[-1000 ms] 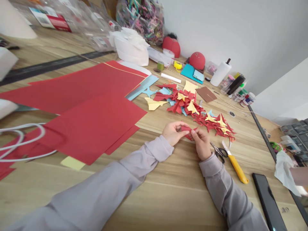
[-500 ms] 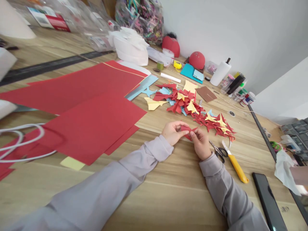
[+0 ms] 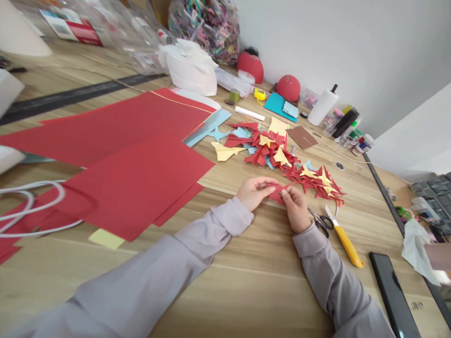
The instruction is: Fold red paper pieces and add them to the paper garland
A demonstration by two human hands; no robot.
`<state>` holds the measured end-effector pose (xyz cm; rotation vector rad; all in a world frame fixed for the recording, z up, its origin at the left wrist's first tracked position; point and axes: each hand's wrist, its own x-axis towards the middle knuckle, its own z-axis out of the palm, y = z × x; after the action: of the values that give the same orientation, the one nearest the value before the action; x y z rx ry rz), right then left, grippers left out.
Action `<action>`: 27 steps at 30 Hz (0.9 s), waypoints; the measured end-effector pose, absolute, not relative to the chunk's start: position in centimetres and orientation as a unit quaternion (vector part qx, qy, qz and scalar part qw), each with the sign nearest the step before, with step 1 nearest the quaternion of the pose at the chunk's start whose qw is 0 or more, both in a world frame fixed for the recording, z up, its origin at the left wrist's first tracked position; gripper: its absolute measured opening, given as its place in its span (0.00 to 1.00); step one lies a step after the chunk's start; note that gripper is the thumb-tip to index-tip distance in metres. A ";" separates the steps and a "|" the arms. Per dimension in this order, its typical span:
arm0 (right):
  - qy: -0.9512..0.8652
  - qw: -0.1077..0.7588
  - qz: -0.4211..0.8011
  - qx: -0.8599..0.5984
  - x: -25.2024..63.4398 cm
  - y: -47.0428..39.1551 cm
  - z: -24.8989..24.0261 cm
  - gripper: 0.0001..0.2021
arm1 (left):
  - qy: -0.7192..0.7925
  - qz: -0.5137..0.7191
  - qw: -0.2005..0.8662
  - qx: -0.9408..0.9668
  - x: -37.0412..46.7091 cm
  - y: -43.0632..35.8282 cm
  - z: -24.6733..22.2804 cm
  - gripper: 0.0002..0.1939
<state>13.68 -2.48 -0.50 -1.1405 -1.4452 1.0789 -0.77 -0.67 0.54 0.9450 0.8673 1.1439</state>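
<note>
A small folded piece of red paper is pinched between both hands, just above the wooden table. My left hand is closed on its left side, thumb on top. My right hand grips the right side between thumb and fingers. Its exact folds are partly hidden by the fingers. Beyond the hands lies a heap of folded paper planes, mostly red, with some yellow and light blue ones. Scissors and a yellow utility knife with its blade out lie to the right of my right hand.
Large red paper sheets spread over the left side, beside a white cable. A black phone lies at the right front. Along the wall stand a white bottle, small jars and a stuffed clear bag.
My fingers have shifted slightly apart on the red paper, and more of its surface now shows between them. My right hand has moved a little to the right. Other things stay put.
</note>
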 end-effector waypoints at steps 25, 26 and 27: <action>-0.578 0.474 0.475 -0.465 13.6 -2.6 -0.6 0.12 | 0.365 0.516 0.661 0.403 -0.7 -0.5 -0.1 0.17; -0.580 0.473 0.474 -0.464 13.7 -2.6 -0.5 0.12 | 0.364 0.515 0.665 0.401 -0.7 -0.5 -0.1 0.18; -0.581 0.473 0.474 -0.463 13.7 -2.6 -0.5 0.11 | 0.362 0.514 0.668 0.399 -0.8 -0.4 -0.1 0.18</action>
<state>13.70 -2.57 -0.53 -1.1322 -1.4210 1.1596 -0.76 -0.44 -0.11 0.9000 0.8175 1.1589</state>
